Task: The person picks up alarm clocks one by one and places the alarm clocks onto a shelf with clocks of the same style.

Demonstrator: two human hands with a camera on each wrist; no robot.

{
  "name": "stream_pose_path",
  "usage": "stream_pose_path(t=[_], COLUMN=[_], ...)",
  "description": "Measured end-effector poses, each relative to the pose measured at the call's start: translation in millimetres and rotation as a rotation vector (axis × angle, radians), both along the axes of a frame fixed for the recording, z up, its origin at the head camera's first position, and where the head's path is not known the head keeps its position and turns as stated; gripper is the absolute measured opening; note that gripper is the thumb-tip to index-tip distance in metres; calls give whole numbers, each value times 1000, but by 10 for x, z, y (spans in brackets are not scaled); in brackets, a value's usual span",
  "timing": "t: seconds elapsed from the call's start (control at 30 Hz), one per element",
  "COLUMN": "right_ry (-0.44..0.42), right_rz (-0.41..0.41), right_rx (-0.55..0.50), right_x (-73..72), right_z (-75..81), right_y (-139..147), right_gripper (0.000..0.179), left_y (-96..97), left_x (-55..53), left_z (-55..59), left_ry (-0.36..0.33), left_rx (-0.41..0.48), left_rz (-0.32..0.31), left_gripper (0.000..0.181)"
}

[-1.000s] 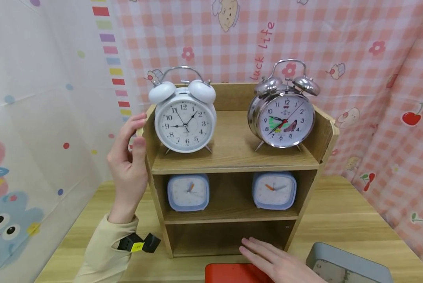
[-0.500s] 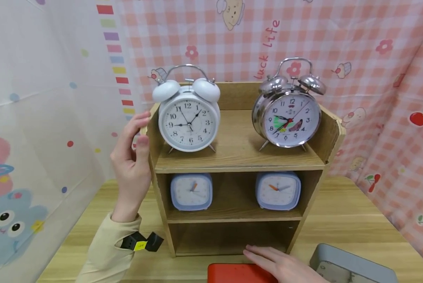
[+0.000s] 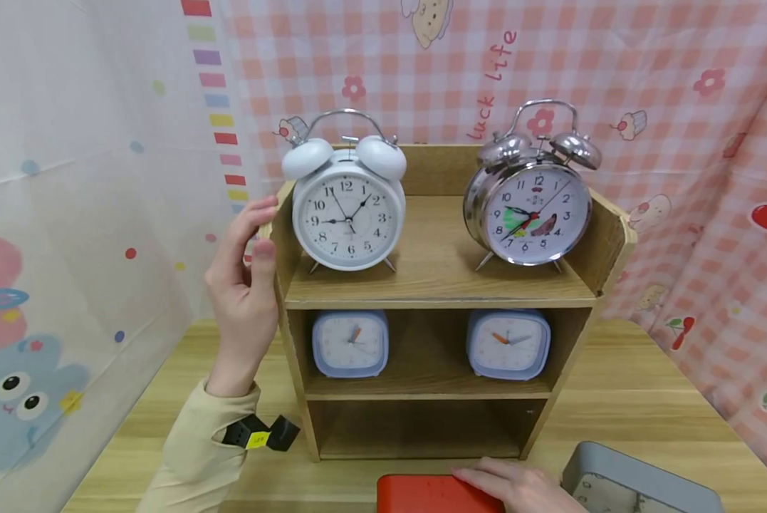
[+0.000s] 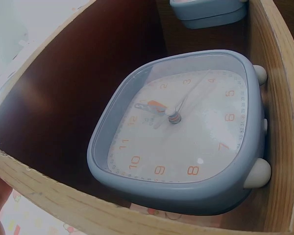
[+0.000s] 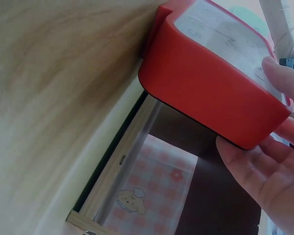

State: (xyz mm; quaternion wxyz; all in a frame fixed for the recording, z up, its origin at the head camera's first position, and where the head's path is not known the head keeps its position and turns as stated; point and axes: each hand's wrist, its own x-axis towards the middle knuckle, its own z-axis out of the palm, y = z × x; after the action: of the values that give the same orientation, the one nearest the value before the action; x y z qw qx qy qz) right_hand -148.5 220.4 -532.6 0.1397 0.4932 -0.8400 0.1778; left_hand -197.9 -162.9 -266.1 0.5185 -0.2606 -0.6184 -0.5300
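Note:
My left hand (image 3: 245, 299) rests against the outer left side of a small wooden shelf (image 3: 437, 285), its fingertips and thumb touching near the top of the side panel. My right hand (image 3: 518, 486) grips a red alarm clock (image 3: 421, 493) in front of the shelf. In the right wrist view, the thumb lies over the pale face of the red clock (image 5: 206, 93) and the fingers go behind its back. A white twin-bell alarm clock (image 3: 350, 221) and a silver twin-bell alarm clock (image 3: 530, 214) stand on the top level.
Two blue alarm clocks, a left one (image 3: 350, 344) and a right one (image 3: 509, 345), stand on the middle level. A grey clock (image 3: 639, 477) lies on the wooden table (image 3: 646, 385) by my right hand. Patterned curtains (image 3: 614, 64) hang behind and beside the shelf.
My right hand's fingers have drawn back and down from above the red clock to its far edge. The head view has shifted slightly. The left hand stays at the shelf's side.

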Motion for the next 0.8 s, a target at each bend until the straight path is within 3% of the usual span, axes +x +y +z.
stream_pose_path(t=[0.33,0.57,0.8], right_ry=[9,-57,45], right_rz=[12,-24,45], right_rx=[29,47,-17], right_x=[-25,-18,-74], right_z=[6,-16,-130], right_y=[-14,12,18], right_gripper=[70,71,73], left_y=[-17,-7,10], left_x=[4,5,-1], left_z=[17,13,2], left_ry=[6,3,2], left_rx=[3,4,2], left_rz=[17,16,0], left_gripper=[64,65,62])
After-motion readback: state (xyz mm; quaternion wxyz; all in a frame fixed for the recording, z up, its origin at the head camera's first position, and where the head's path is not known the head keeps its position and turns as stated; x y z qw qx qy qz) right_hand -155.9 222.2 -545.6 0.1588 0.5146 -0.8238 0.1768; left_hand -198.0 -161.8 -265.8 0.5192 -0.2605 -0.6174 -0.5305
